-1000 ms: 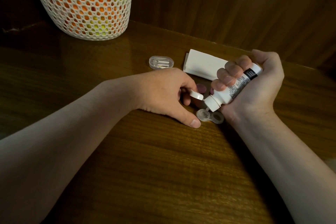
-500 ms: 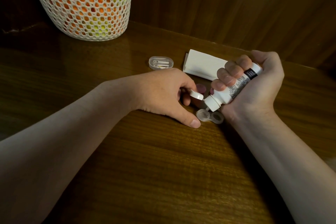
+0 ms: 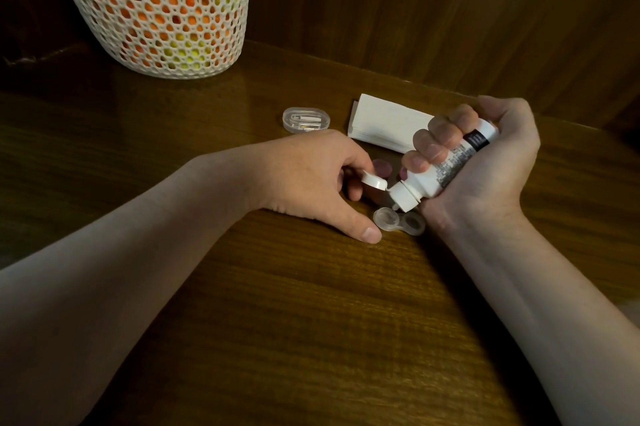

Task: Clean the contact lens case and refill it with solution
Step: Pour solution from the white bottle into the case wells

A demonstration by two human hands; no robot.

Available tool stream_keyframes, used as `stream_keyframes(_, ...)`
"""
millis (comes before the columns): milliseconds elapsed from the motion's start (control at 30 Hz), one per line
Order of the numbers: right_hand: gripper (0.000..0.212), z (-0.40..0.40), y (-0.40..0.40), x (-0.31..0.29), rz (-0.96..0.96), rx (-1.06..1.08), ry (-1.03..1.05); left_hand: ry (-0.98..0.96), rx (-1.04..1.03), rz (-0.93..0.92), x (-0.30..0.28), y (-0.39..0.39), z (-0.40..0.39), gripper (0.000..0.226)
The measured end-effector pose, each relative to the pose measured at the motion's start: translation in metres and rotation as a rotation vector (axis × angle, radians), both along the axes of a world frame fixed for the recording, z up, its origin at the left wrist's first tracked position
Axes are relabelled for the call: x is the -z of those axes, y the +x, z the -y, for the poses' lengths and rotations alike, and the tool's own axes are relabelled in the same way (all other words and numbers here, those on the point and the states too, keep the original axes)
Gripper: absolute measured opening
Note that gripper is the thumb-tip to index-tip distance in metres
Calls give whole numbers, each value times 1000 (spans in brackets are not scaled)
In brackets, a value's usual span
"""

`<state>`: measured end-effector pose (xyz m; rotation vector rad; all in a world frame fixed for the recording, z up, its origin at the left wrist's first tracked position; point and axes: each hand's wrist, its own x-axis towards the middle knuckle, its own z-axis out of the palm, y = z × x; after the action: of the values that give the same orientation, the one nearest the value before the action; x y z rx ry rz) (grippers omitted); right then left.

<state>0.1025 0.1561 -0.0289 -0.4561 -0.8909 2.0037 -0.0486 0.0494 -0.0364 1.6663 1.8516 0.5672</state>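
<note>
The right hand point(image 3: 485, 162) grips the solution bottle point(image 3: 440, 169) tipped nozzle-down over the open lens case point(image 3: 398, 219), which lies mid-tabletop point(image 3: 277, 321). The left hand point(image 3: 311, 180), fingers loosely curled, rests beside the case, touching the flip cap point(image 3: 477, 180). Toward the tabletop's far edge: purple lids point(image 3: 382, 169), folded tissue point(image 3: 384, 122), clear box point(image 3: 306, 119), mesh basket point(image 3: 156, 3).

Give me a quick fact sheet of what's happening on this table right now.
Right hand: grips the white solution bottle, tilted nozzle-down
Nozzle: just above the lens case, both wells uncovered
Left hand: rests on the table, fingers at the bottle's flip cap
Purple lids: behind the case
Also there: folded tissue, small clear box, mesh basket
</note>
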Motion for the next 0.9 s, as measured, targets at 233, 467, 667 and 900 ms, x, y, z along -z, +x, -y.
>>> stream_keyframes(233, 41, -3, 1, 2, -47, -7, -46, 11, -18, -4, 1, 1, 1, 45)
stream_keyframes(467, 39, -22, 18, -4, -173, 87, -134, 50, -69, 30, 6, 5, 1, 46)
stream_keyframes(667, 41, -23, 24, -1, -116, 100, -103, 124, -89, -9, 15, 13, -3, 44)
stream_keyframes(900, 42, -19, 21, -1, -79, 65, -90, 144, -103, 2, 14, 18, -2, 38)
